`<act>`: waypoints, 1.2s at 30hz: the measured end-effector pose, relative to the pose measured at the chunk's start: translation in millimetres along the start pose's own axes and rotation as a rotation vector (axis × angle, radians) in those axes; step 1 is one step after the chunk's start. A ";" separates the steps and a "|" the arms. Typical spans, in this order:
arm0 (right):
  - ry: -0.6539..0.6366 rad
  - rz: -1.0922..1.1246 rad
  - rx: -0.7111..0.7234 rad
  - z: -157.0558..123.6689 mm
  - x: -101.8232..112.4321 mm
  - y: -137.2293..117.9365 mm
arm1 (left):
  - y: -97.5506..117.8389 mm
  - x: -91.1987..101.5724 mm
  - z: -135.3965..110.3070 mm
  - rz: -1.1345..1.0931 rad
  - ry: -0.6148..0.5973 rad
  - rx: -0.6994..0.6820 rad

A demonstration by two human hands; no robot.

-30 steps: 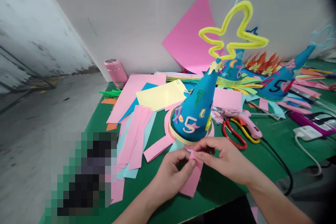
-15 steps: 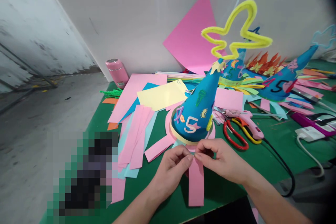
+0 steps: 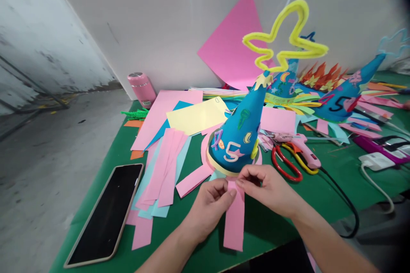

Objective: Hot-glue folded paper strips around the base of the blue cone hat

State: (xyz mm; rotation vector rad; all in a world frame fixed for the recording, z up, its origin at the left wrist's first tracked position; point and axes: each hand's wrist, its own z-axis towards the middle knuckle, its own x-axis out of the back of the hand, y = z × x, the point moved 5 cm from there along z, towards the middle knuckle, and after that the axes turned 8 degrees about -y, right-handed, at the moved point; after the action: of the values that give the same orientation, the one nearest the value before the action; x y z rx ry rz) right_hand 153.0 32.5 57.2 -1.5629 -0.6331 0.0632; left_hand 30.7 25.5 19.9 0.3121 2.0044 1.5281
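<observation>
Between my two hands a pink paper strip (image 3: 234, 226) hangs down toward the table's front edge, its upper end at the base of a blue paper cone hat (image 3: 241, 130). My left hand (image 3: 213, 202) pinches the strip's left side. On its right side the fingertips of my right hand (image 3: 264, 187) are closed. The hat stands upright on a pink paper ring (image 3: 205, 147) and bears a pale 5, small stickers and a yellow fuzzy star (image 3: 282, 53) on its tip. Another pink strip (image 3: 194, 180) sticks out from the ring at the left.
Left lie a phone (image 3: 105, 215) and loose pink strips (image 3: 166, 166). Behind are paper sheets (image 3: 198, 116) and a pink bottle (image 3: 142, 89). To the right sit red-handled scissors (image 3: 286, 166), a pink glue gun (image 3: 304, 149) with its cord, a power strip (image 3: 381, 153) and another blue hat (image 3: 339, 98).
The lower end of the pink strip has swung a little left, and my right hand has shifted slightly up. The hat stays in place.
</observation>
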 end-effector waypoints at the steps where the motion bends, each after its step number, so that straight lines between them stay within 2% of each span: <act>1: 0.009 0.009 -0.003 0.1 0.3 1.6 | -0.1 0.2 0.2 0.001 -0.003 -0.001; 6: 0.025 0.022 -0.036 0.9 1.3 7.6 | 0.0 2.8 1.1 0.006 -0.007 -0.011; 12: -0.034 0.126 -0.026 0.6 1.0 7.5 | 1.6 5.5 0.8 0.028 0.031 -0.014; 18: 0.126 0.125 0.008 -0.7 10.0 12.9 | -3.4 11.0 2.4 -0.032 0.092 -0.021; 22: 0.126 0.171 0.002 -2.4 -1.3 11.7 | -1.0 13.9 3.3 -0.104 0.142 -0.048; 27: -0.020 0.155 -0.007 -6.2 -30.0 11.5 | 3.6 19.5 3.2 -0.176 0.222 -0.103; 29: -0.040 0.150 -0.014 -8.0 -36.6 14.1 | 3.6 21.8 3.0 -0.191 0.254 -0.114; 36: 0.058 0.211 -0.051 -17.6 -26.4 25.4 | 7.1 23.7 1.8 -0.154 0.285 -0.127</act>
State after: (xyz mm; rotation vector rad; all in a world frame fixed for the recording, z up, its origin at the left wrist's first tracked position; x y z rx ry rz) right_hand 147.0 6.4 26.7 -1.6704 -0.4251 0.1604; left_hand 11.7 41.5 18.8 -0.1162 2.0762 1.6659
